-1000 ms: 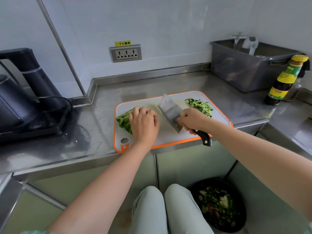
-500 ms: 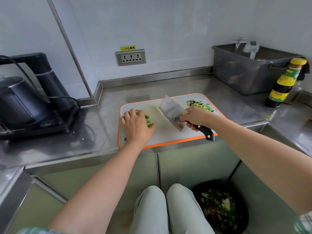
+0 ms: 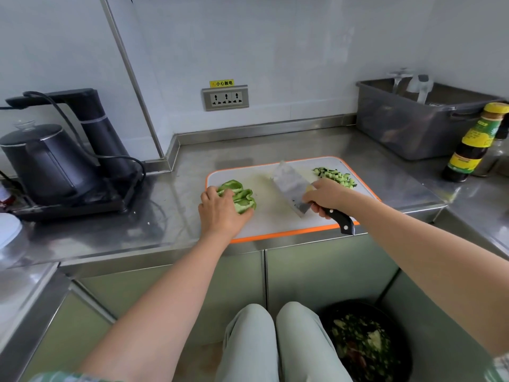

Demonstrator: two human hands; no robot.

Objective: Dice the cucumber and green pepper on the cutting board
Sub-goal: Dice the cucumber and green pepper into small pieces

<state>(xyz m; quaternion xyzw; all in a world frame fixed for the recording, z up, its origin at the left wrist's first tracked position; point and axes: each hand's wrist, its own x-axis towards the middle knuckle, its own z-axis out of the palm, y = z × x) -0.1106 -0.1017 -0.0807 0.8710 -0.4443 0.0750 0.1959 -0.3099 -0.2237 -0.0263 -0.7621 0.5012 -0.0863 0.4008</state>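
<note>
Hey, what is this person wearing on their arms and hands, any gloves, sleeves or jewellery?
The left hand and right hand are bare: no gloves, rings or watch visible. Forearms are uncovered. Sleeve edges show only at the bottom corners: a green patterned left sleeve and a patterned right sleeve.

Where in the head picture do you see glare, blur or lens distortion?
Head view: soft glare lies on the stainless steel counter; the broad steel cleaver blade looks washed out and slightly smeared; the thin metal wall strip leans, a wide-angle effect.
</note>
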